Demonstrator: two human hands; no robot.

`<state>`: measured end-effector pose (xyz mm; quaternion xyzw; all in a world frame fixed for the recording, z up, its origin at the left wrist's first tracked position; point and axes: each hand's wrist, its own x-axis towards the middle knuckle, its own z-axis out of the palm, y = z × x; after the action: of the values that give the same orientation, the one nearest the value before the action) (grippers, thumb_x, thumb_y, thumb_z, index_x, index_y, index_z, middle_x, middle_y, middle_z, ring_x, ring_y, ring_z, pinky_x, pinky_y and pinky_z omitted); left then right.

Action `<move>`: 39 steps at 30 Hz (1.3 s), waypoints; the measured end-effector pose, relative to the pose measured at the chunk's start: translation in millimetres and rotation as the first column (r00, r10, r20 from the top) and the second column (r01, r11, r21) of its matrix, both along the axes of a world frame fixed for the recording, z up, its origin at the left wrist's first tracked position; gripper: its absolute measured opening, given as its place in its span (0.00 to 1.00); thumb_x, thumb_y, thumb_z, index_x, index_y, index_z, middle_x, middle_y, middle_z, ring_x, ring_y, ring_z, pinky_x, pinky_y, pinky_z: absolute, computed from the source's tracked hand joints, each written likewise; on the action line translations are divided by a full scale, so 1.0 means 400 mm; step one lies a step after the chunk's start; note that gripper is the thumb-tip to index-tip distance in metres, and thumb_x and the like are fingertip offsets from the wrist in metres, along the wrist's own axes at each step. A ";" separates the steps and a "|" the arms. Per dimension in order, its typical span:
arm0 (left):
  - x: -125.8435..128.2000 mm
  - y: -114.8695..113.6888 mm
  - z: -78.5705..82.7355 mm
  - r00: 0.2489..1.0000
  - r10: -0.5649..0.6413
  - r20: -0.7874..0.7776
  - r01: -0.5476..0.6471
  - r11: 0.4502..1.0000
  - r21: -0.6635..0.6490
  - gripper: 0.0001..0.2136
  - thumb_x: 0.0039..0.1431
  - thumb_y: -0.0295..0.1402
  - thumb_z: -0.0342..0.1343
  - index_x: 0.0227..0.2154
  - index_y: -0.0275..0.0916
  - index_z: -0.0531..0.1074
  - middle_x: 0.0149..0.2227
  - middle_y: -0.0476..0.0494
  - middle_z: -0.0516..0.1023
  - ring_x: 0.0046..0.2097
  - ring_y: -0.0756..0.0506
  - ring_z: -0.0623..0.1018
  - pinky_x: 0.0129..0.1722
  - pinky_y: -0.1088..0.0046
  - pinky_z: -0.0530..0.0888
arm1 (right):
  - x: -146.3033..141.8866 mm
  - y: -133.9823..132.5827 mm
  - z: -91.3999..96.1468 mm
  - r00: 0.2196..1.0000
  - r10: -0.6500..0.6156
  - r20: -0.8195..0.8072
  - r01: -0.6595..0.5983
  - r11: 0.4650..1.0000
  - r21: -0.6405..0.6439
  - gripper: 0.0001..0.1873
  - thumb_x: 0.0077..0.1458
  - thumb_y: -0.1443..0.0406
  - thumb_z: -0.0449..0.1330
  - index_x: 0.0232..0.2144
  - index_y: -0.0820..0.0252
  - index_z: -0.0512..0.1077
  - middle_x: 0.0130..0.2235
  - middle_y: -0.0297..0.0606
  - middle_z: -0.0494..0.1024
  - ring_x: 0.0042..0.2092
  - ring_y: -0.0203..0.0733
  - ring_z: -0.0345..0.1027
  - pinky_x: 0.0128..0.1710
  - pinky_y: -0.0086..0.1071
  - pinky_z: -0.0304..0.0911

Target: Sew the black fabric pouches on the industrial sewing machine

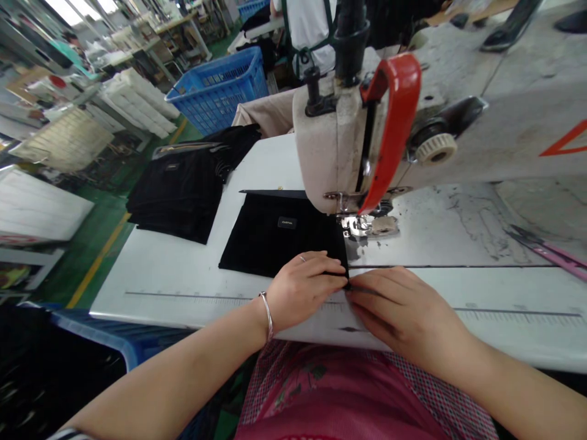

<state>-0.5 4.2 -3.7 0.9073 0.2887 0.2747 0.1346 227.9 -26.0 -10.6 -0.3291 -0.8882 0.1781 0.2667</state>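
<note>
A flat black fabric piece (261,238) with a small dark label (287,223) lies on the white sewing table, its right edge close to the presser foot (360,226). My left hand (300,287), with a ring and a bracelet, rests over the lower right part of the fabric, fingers together and bent at the corner. Touching that same corner from the other side, my right hand (403,311) pinches the edge between closed fingers. Both thumbs are mostly hidden. The sewing machine head (325,140) with a red guard (394,122) stands just beyond the hands.
Stacked black fabric pieces (177,189) sit at the table's left. Pink-handled scissors (550,247) lie to the right. A blue basket (220,88) stands behind, and a blue bin (92,333) holds dark material at lower left. Another person (309,30) is beyond the machine.
</note>
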 end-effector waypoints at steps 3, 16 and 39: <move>0.003 -0.002 0.005 1.000 -0.005 -0.023 0.005 1.000 -0.012 0.07 0.65 0.28 0.52 0.41 0.40 0.75 0.42 0.49 0.78 0.47 0.50 0.75 0.55 0.66 0.72 | -0.002 -0.002 0.003 1.000 -0.003 -0.009 0.003 1.000 -0.002 0.10 0.61 0.69 0.56 0.45 0.57 0.72 0.46 0.38 0.75 0.48 0.42 0.67 0.48 0.41 0.63; 0.015 0.001 0.024 1.000 0.026 -0.017 -0.025 0.999 0.036 0.06 0.65 0.25 0.49 0.40 0.35 0.70 0.40 0.44 0.78 0.44 0.48 0.76 0.47 0.69 0.74 | -0.004 0.010 -0.002 0.996 -0.093 0.002 0.093 0.995 -0.036 0.09 0.62 0.65 0.56 0.44 0.59 0.71 0.43 0.42 0.74 0.44 0.46 0.68 0.44 0.43 0.65; -0.016 0.008 0.011 0.979 -0.117 -0.167 0.133 0.987 0.092 0.09 0.66 0.25 0.48 0.46 0.32 0.70 0.49 0.42 0.76 0.53 0.47 0.74 0.56 0.66 0.72 | -0.003 0.004 -0.004 0.997 -0.057 0.061 0.052 0.996 0.076 0.11 0.61 0.67 0.56 0.46 0.58 0.70 0.51 0.39 0.73 0.53 0.46 0.66 0.48 0.44 0.63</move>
<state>-7.0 7.3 0.7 0.9486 0.2265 0.2059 0.0810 226.7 -24.4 -12.1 -0.3485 -0.8929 0.1269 0.2553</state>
